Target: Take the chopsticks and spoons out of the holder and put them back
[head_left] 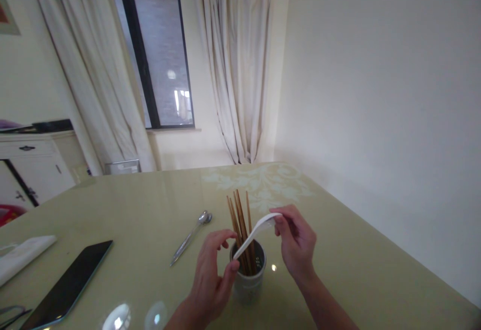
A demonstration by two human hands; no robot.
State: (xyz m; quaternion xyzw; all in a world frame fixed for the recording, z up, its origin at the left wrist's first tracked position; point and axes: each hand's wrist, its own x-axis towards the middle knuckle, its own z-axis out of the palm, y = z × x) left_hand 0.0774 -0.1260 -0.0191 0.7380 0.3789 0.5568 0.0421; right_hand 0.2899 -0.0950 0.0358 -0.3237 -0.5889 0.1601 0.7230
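A white soup spoon slants above a grey cup, its handle pointing down to the left. My right hand pinches it at the bowl end. Around the lower handle end is my left hand, thumb and fingers apart; the thumb tip is close to the handle, and I cannot tell whether it touches. Several brown wooden chopsticks stand upright in the cup, partly hidden behind the spoon. Left of the cup, metal spoons lie close together on the table.
A black tablet or phone lies on the glossy table at the left, with a white object and a dark cable beside it. A wall runs along the table's right edge. Curtains hang behind.
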